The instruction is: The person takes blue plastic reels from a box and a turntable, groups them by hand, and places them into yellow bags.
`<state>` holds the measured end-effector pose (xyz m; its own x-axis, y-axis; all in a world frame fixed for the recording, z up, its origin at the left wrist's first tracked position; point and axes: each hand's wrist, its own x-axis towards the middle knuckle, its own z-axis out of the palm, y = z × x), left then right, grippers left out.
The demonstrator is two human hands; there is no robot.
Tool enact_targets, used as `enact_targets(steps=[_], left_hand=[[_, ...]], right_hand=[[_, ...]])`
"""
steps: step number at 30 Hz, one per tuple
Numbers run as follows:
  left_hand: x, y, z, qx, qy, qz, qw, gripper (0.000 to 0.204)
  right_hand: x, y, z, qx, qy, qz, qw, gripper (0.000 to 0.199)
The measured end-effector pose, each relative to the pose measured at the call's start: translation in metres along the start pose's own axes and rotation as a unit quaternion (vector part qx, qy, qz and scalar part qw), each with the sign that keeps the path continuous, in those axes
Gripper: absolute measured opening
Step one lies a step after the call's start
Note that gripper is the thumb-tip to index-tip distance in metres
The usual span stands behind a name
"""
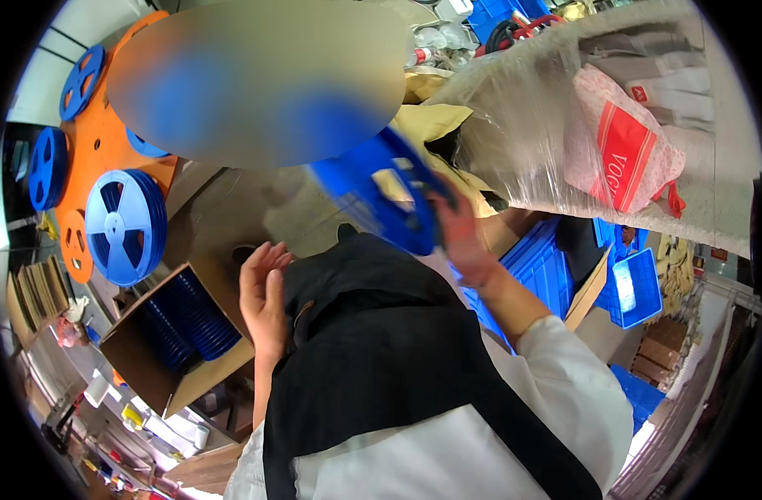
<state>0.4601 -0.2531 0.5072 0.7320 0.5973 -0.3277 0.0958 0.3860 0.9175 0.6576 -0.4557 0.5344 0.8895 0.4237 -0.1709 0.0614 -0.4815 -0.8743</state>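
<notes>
One reel, or perhaps several held together (motion blur hides the count), is in the right hand in the head view, raised in front of the apron and tilted. That hand grips the reel near its rim; the exact finger placing is too blurred to tell. The left hand holds nothing that shows: its fingers are loosely bent and apart, beside the apron and near the box. Rows of blue reels stand on edge inside that box. More blue reels form a stack at the edge of the orange table.

By its look, the reel is thin, hard plastic, probably light for its width and stiff, though its flanges might flex or crack if pinched hard. Its smooth faces may slip, and several together could slide apart. The rim suits a thumb-and-finger hold; the cut-outs around the hub should give a surer grip, with fingers hooked through.
</notes>
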Motion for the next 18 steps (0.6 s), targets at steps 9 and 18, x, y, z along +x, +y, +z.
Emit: enact_targets(steps=[9,18], left_hand=[[0.028,-0.037,0.088,0.212,-0.174,-0.054,0.96,0.03],[0.16,-0.206,0.257,0.498,-0.445,0.225,0.709,0.046]], right_hand=[[-0.006,0.144,-0.172,-0.063,0.233,0.01,0.97,0.03],[0.04,0.185,-0.189,-0.087,0.277,0.044,0.956,0.027]])
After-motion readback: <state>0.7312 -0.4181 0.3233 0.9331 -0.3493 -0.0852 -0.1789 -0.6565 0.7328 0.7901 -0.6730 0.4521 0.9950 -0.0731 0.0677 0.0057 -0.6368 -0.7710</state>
